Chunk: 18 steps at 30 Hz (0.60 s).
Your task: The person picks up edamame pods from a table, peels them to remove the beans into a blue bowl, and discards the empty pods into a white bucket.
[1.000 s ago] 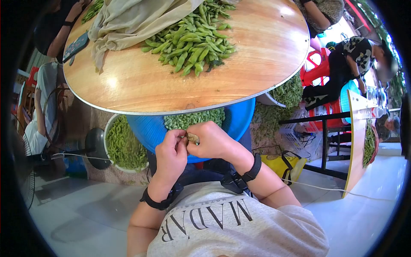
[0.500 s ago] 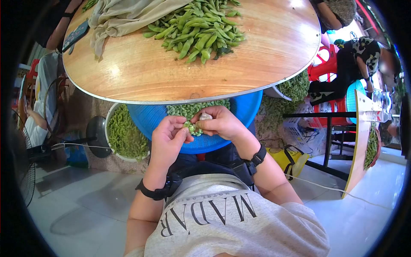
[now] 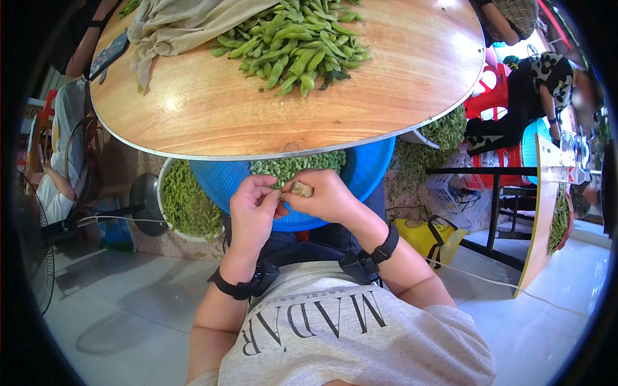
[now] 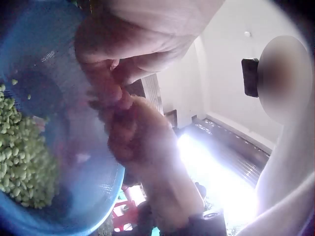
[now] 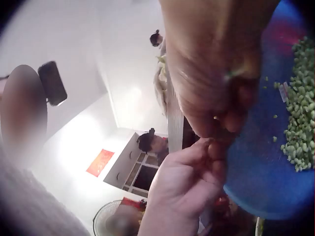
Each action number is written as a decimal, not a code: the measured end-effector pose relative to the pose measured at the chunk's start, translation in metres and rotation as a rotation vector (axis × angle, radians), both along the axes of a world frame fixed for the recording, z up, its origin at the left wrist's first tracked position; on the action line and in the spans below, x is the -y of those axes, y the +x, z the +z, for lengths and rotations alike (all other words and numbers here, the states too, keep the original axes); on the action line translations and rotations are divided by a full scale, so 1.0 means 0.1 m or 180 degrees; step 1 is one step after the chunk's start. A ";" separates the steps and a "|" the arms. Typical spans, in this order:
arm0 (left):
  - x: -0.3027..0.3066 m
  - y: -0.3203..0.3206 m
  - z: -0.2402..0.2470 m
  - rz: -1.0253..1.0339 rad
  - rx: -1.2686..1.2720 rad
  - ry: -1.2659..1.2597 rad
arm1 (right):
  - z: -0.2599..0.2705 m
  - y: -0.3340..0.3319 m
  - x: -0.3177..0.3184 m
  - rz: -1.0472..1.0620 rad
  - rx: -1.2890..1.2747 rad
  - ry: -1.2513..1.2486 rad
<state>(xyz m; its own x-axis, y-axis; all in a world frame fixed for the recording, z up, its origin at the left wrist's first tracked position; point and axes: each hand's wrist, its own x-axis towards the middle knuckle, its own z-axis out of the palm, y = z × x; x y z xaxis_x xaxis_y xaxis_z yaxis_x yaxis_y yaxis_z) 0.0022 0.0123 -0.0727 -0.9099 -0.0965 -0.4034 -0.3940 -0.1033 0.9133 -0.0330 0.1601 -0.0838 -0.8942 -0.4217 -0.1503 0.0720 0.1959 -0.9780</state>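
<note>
Over a blue mesh basket [image 3: 219, 190], both hands meet at the fingertips. My left hand [image 3: 250, 209] pinches a green soybean pod [image 3: 277, 186], of which only a sliver shows between the fingers. The right hand [image 3: 329, 194] presses against the left one, thumb and curled fingers on the same pod. A beige wrap [image 3: 301, 189] covers the right thumb. Shelled green soybeans [image 4: 22, 157] lie in the basket beneath the hands, plainest in the left wrist view. In the right wrist view the fingers hide most of what is pinched.
A round wooden table [image 3: 212, 132] overhangs the basket's far side, bearing heaped pods [image 3: 302, 55] and a cloth [image 3: 187, 32]. At left stands a white tub of pods [image 3: 190, 199], near a fan [image 3: 42, 257]. A yellow bag [image 3: 428, 238] and white cord lie right.
Half a second ago the hands were slightly apart with green pod and beans showing between them; now they have closed together, hiding most of it. The head view has shifted a little since the first frame.
</note>
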 end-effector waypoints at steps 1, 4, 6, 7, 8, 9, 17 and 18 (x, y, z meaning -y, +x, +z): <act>-0.01 0.01 -0.02 0.0007 -0.0046 -0.0019 | 0.02 -0.01 0.00 0.0079 -0.0110 0.0173; -0.05 0.02 -0.06 0.0008 -0.0200 -0.0171 | 0.06 -0.02 0.05 0.0202 -0.0473 0.0705; -0.09 0.02 -0.05 -0.0017 -0.0329 -0.0397 | 0.04 0.00 0.09 0.0130 -0.0772 0.1078; -0.10 0.01 -0.05 -0.0004 -0.0313 -0.0324 | 0.05 -0.01 0.08 0.0022 -0.0736 0.0983; -0.10 0.02 -0.06 0.0012 -0.0295 -0.0248 | 0.06 -0.02 0.06 -0.0084 -0.0699 0.0890; -0.10 0.01 -0.07 0.0034 -0.0273 -0.0175 | 0.06 -0.03 0.04 -0.0183 -0.0659 0.0796; -0.07 -0.02 -0.07 0.0084 -0.0210 0.0073 | -0.08 -0.05 -0.13 -0.0489 -0.0396 0.0071; -0.07 -0.03 -0.07 0.0080 -0.0244 0.0141 | -0.06 -0.06 -0.11 -0.0419 -0.0187 -0.0091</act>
